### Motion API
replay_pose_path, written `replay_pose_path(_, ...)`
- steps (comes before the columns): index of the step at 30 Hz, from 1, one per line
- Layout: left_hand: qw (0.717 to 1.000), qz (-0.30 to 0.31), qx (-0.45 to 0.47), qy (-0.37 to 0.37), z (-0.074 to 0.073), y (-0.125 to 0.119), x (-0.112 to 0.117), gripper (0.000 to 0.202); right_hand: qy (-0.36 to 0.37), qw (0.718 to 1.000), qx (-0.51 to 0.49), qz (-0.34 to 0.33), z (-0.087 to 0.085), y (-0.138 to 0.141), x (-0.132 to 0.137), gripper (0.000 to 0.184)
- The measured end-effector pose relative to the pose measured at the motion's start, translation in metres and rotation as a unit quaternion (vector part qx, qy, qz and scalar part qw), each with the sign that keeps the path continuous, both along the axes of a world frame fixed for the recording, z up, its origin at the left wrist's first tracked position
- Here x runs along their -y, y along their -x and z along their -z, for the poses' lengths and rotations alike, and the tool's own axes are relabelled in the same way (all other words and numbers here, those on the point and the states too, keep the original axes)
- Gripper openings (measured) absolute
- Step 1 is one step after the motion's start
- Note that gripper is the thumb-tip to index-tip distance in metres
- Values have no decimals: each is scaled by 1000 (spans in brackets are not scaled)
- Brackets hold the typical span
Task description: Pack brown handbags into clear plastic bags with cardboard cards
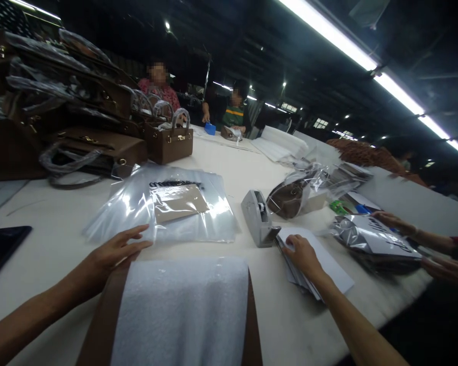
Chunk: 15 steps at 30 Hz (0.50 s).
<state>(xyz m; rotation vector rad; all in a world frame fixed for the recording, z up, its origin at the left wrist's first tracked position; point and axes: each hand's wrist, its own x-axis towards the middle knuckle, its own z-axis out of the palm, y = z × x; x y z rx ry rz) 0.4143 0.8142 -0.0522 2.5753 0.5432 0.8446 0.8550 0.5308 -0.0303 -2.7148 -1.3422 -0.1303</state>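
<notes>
My left hand [112, 252] lies flat with fingers spread on the far left corner of a brown bag [99, 325] covered by a white foam sheet [183, 310] at the table's near edge. My right hand [303, 254] rests on a stack of white paper sheets [328, 264], fingers curled down onto the top sheet. A grey tape dispenser [257, 217] stands just left of that stack. Beyond my left hand lies a pile of clear plastic bags [164, 208] with a brown card inside.
Brown handbags [170, 142] and wrapped bags [61, 107] are piled at the back left. A bagged brown purse [293, 195] lies past the dispenser. Another person's hands [395, 221] hold a silvery packet [374, 241] at right. Two people stand at the far end. A dark tablet [0, 246] lies left.
</notes>
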Motion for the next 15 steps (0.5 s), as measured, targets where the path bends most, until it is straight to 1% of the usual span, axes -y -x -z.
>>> replay_pose_path(2,1000,0,13,24,0,11,3,27,7,1000,0,-23,-1,9,13,6)
replay_pose_path(4,999,-3,22,40,0,19,6,25,10,999,-6,-41,0,13,21,10)
replay_pose_path(6,998,-9,28,49,-1,23,10,24,-4,999,0,-37,1,12,21,15)
replay_pose_path(7,998,-13,28,54,-2,24,11,24,-17,999,9,-26,3,9,19,20)
replay_pose_path(10,997,-26,27,73,-6,24,15,24,-54,998,36,11,8,-6,5,44)
replay_pose_path(11,996,-28,27,77,-7,24,15,24,-59,997,36,15,10,-12,-1,46)
replay_pose_path(15,997,-31,26,73,-9,31,16,26,-63,998,11,-13,12,-30,-12,34)
